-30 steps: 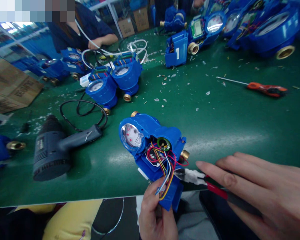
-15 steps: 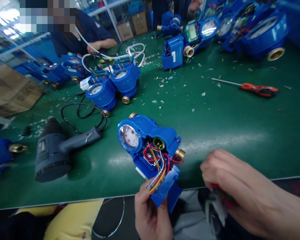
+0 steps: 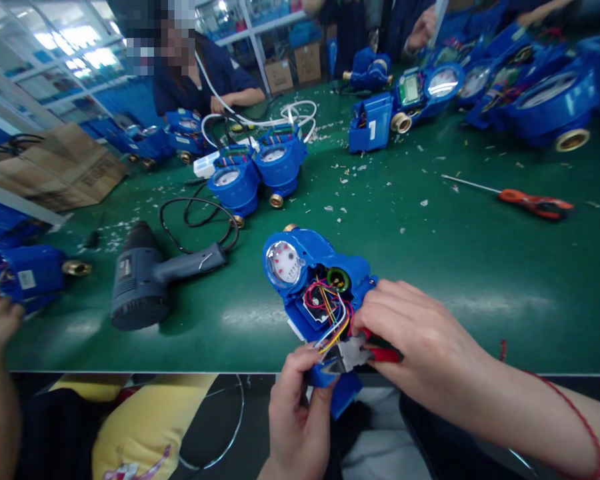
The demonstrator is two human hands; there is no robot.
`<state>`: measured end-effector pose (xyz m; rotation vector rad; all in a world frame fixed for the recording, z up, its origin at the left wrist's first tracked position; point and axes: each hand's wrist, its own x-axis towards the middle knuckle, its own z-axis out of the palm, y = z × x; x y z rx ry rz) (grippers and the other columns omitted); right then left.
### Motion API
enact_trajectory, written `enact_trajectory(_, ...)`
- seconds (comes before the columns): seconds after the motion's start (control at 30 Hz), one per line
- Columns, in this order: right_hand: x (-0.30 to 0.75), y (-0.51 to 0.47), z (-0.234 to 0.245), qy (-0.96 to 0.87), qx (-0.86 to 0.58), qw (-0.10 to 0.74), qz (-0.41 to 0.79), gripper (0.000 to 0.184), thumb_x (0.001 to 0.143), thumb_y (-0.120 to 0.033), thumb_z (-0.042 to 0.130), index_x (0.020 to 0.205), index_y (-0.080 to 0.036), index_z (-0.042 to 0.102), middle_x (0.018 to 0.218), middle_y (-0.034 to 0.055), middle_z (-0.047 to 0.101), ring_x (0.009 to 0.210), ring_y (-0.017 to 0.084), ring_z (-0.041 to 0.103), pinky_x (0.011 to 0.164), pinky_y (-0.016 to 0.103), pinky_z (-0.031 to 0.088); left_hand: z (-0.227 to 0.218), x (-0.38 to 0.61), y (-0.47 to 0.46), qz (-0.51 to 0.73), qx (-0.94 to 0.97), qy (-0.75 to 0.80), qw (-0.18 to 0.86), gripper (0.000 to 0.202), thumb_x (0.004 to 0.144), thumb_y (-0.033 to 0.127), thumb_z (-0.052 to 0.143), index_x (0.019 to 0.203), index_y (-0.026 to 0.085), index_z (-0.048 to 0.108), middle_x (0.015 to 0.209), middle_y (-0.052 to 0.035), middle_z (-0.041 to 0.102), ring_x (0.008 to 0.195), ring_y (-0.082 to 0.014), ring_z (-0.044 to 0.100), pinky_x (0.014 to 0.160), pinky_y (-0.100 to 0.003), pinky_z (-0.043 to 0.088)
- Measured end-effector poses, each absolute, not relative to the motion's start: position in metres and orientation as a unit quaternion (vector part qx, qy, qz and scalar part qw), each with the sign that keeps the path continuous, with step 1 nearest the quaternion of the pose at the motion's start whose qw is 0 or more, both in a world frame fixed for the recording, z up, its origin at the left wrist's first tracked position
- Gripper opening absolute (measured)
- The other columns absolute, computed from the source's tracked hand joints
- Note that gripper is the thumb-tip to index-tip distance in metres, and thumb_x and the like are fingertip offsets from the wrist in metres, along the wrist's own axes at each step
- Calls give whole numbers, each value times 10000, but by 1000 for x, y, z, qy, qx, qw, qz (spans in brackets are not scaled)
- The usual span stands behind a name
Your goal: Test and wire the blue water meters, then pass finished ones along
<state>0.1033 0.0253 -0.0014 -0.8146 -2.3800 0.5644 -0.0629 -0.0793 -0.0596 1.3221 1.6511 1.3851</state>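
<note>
head view: red-handled pliers [image 3: 347, 355] at blue water meter [image 3: 305, 257]

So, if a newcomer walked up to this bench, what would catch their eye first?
The blue water meter at centre, its open casing showing coloured wires, comes first, with red-handled pliers in the right hand beside it. Behind, more blue meters line the green bench, and a grey heat gun lies left.

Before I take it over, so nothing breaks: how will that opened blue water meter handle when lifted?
The blue water meter probably feels heavy toward its brass connector. The loose coloured wires look floppy and likely to snag. Its clear dial window may scratch if set face down.
</note>
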Motion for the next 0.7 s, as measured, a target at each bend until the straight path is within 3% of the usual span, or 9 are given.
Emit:
enact_trajectory(0.17, 100, 23, -1, -877, -322, 299, 195, 212, 753, -14, 571, 714, -183, 450, 705, -4, 503, 677, 162, 397, 618, 295, 258, -59, -61, -80, 540, 469, 614, 333, 172, 791, 156, 662, 946, 225, 633, 936, -39, 709, 880, -182, 695, 826, -286, 541)
enact_trajectory(0.33, 101, 24, 2, -871, -334, 263, 247, 214, 752, -27, 604, 727, -185, 461, 722, -11, 525, 699, 163, 435, 624, 284, 286, -55, -59, -79, 554, 435, 602, 375, 120, 787, 177, 671, 896, 210, 633, 903, -34, 689, 853, -170, 689, 766, -247, 550)
enact_trajectory(0.53, 98, 19, 1, -877, -343, 272, 197, 249, 707, -17, 625, 741, -192, 451, 736, -11, 511, 699, 174, 424, 614, 299, 290, -55, -56, -76, 562, 430, 594, 382, 134, 795, 163, 665, 911, 222, 629, 920, -16, 686, 841, -135, 678, 763, -209, 536)
enact_trajectory(0.7, 106, 7, 12, -830, -411, 292, 236, 174, 779, -100, 532, 785, -219, 406, 782, 0, 499, 728, 167, 460, 627, 292, 374, -53, -51, -74, 598, 400, 582, 378, 117, 786, 138, 672, 864, 211, 626, 904, -14, 707, 870, -144, 696, 777, -215, 545)
